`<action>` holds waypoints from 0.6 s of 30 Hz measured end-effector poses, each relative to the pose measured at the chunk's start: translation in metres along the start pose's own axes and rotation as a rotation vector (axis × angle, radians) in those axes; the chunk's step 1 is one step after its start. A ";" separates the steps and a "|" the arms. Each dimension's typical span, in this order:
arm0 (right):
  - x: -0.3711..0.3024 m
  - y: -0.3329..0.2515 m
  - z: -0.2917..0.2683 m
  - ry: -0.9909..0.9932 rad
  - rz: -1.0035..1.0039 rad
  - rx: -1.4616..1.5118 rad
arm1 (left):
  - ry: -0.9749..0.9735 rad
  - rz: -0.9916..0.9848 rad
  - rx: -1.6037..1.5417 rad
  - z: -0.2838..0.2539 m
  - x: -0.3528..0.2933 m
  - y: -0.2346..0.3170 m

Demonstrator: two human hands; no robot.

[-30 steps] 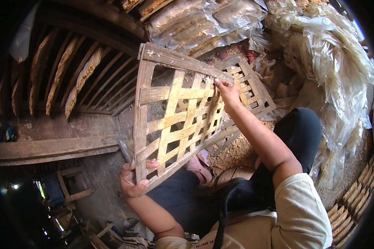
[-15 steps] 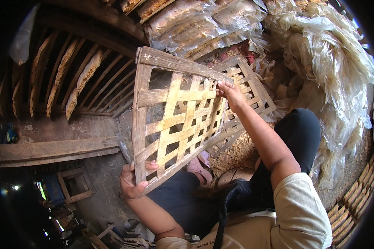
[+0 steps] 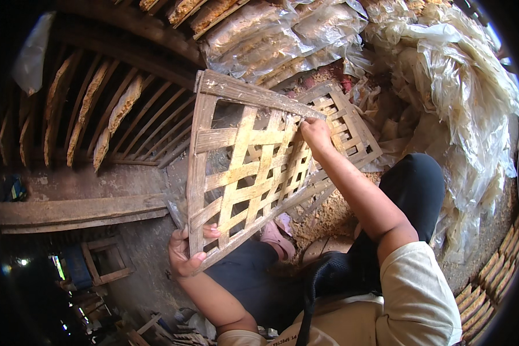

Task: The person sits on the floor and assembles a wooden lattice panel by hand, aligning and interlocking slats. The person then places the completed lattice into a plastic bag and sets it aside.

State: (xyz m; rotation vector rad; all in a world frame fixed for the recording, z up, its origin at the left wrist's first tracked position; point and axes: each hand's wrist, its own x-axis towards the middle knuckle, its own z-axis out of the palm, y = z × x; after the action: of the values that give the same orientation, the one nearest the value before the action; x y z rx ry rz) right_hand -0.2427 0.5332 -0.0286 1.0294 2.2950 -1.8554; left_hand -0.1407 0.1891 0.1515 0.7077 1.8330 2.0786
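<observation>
A woven bamboo lattice tray (image 3: 262, 169) with a wooden frame is tilted up in front of me. My left hand (image 3: 184, 254) is closed around its lower left corner, thumb on the near side and fingers showing through a gap. My right hand (image 3: 317, 134) is closed at the upper right part, knuckles up against the slats by the top rail. What its fingertips grip is partly hidden. Behind lies a second lattice tray (image 3: 360, 135), on the ground among crumbs (image 3: 323, 209).
At the left, a wooden rack (image 3: 155, 124) holds upright slats and several crusty tan slabs (image 3: 86, 109). Plastic sheets (image 3: 444, 104) are heaped at the right, near plastic-covered stacks (image 3: 282, 37). A pink shoe (image 3: 275, 236) shows below the tray. A wooden beam (image 3: 81, 212) crosses at left.
My right hand has turned and its fingers have curled in near the top rail. The tray's upper left corner has shifted slightly right and down. My left hand keeps its hold.
</observation>
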 end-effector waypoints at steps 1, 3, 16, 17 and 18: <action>-0.005 -0.012 -0.006 -0.060 0.068 0.033 | 0.015 -0.005 0.022 0.000 0.000 0.001; -0.017 -0.037 -0.016 -0.176 0.204 0.100 | 0.040 -0.013 0.063 0.002 0.000 0.002; -0.101 -0.092 -0.020 -0.020 -0.983 0.134 | 0.018 -0.021 0.004 0.008 0.003 0.002; -0.100 -0.089 -0.016 0.137 -1.171 0.036 | -0.002 -0.011 -0.009 0.007 0.001 0.000; -0.090 -0.083 -0.008 0.047 -1.123 -0.081 | -0.022 -0.004 -0.019 0.006 0.002 0.001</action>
State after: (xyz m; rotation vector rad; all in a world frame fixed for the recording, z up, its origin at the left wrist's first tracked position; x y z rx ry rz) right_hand -0.2099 0.4913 0.0823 -0.3960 3.2574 -1.8716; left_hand -0.1395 0.1948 0.1535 0.7179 1.7990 2.0750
